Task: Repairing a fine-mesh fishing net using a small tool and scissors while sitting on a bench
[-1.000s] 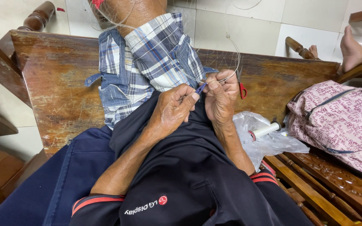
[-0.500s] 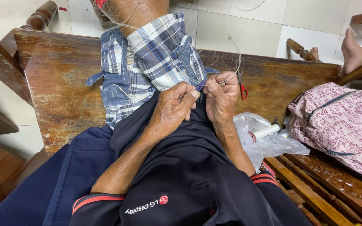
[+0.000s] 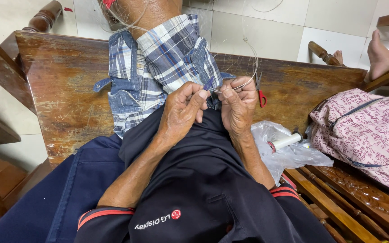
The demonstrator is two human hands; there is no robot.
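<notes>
Over the worn brown wooden table [image 3: 68, 90], both hands, left [image 3: 181, 112] and right [image 3: 238, 105], pinch thin clear fishing line [image 3: 248, 58] above blue plaid cloth [image 3: 167, 54], beside small red-handled snips [image 3: 260, 94], a crumpled plastic bag [image 3: 289, 155] and a pink patterned bag [image 3: 365, 130].

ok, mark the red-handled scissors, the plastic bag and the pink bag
red-handled scissors [image 3: 261, 95]: head view, on the red handle.
plastic bag [image 3: 293, 155]: head view, on its crinkled clear middle.
pink bag [image 3: 365, 130]: head view, on its patterned front.

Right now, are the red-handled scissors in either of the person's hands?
No: the red-handled scissors lie on the wooden bench beside the right hand, untouched.
</notes>
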